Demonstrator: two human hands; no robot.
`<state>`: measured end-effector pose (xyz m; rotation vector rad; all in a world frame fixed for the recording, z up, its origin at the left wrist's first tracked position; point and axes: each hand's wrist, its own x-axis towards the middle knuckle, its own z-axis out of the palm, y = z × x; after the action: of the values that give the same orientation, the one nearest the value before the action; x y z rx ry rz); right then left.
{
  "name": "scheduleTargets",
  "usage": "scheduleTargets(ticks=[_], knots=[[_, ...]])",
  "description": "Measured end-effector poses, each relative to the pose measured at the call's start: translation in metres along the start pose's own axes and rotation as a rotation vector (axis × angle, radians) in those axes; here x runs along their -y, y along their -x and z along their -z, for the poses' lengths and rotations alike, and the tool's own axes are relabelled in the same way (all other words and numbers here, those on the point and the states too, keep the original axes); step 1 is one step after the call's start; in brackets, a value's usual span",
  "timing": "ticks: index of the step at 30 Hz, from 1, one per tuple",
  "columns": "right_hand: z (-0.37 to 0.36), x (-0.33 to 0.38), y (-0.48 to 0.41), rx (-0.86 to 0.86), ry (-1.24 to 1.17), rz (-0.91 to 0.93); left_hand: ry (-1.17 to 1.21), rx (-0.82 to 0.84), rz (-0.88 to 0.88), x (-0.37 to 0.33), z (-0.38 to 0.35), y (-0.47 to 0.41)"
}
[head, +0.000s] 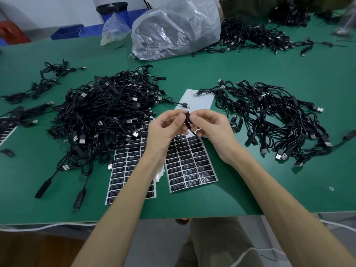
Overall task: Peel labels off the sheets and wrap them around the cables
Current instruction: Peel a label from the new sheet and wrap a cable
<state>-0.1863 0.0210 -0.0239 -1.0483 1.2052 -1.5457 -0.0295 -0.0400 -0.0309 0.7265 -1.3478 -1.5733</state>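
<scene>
Centrally, above the white sheet of black rectangular labels (189,162), the left hand (167,130) and right hand (209,125) each pinch a thin black cable's small dark block (187,120) between thumb and fingertips. Left of that sheet lies a big heap of black USB cables (107,112); right of it, another spread (269,116) on the green table (269,180).

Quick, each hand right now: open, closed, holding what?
Left hand: closed, pinching the cable.
Right hand: closed, pinching the same cable.
</scene>
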Motion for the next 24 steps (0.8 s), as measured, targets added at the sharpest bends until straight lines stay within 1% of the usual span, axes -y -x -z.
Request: scheduleTargets(ticks=[4, 7, 10, 14, 20, 24], knots=[[-0.0012, -0.0001, 0.0016, -0.020, 0.018, 0.014, -0.046, -0.022, -0.012, 0.0020, -0.0020, -0.0004], [-0.0013, 0.0002, 0.0014, -0.069, 0.005, 0.029, -0.110, 0.001, -0.040, 0.0024, -0.0046, -0.0005], [-0.0013, 0.0002, 0.0016, -0.097, 0.044, 0.072, -0.141, 0.010, -0.061, 0.0028, -0.0062, -0.0010], [-0.0011, 0.0007, 0.0022, -0.076, 0.079, 0.115, -0.175, 0.009, -0.082, 0.0033, -0.0076, -0.0008], [-0.0036, -0.0007, 0.0035, -0.007, 0.079, 0.125, -0.207, 0.001, -0.089, 0.0044, -0.0098, -0.0011], [-0.0031, -0.0002, 0.0024, -0.031, 0.066, 0.127, -0.206, -0.004, -0.087, 0.0022, -0.0091, -0.0003]])
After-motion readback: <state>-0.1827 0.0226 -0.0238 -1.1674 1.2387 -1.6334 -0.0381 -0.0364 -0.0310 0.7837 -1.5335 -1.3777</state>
